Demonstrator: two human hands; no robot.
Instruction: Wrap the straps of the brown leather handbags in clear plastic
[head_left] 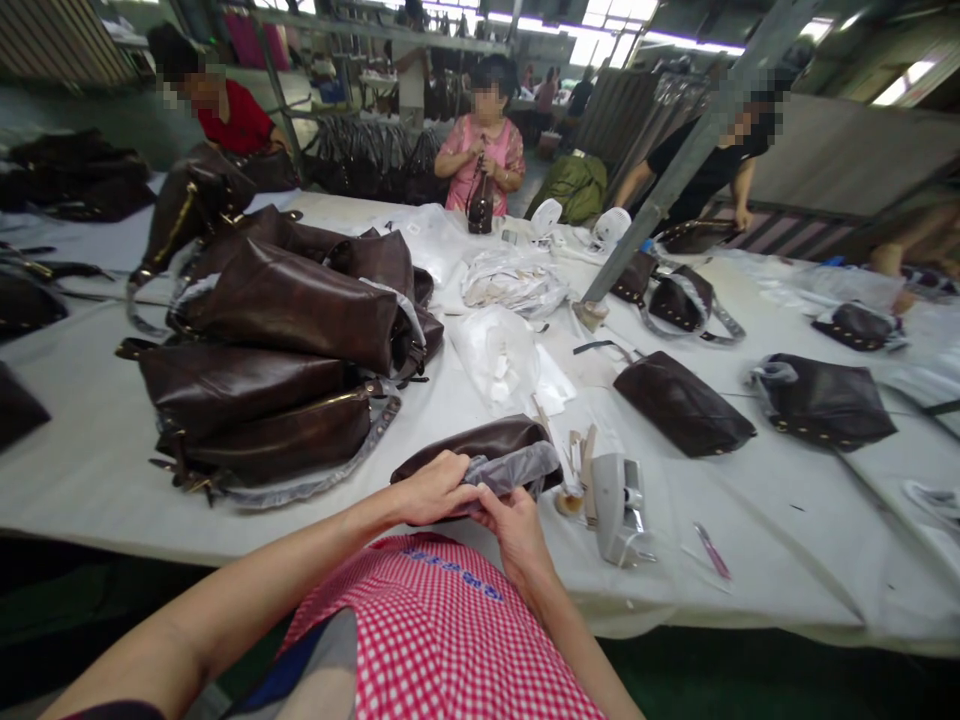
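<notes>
Brown bag: on the tabletop, just in front of the wearer.
Left hand: fingers closed on the plastic-wrapped strap.
Right hand: fingers pinched on that strap, beside the left.
Strap work: apparently adjusting the wrapping; continuing seems to call for a steady two-handed pinch.
Close by: grey device at right, bag pile at left, probably limiting sideways room.
</notes>
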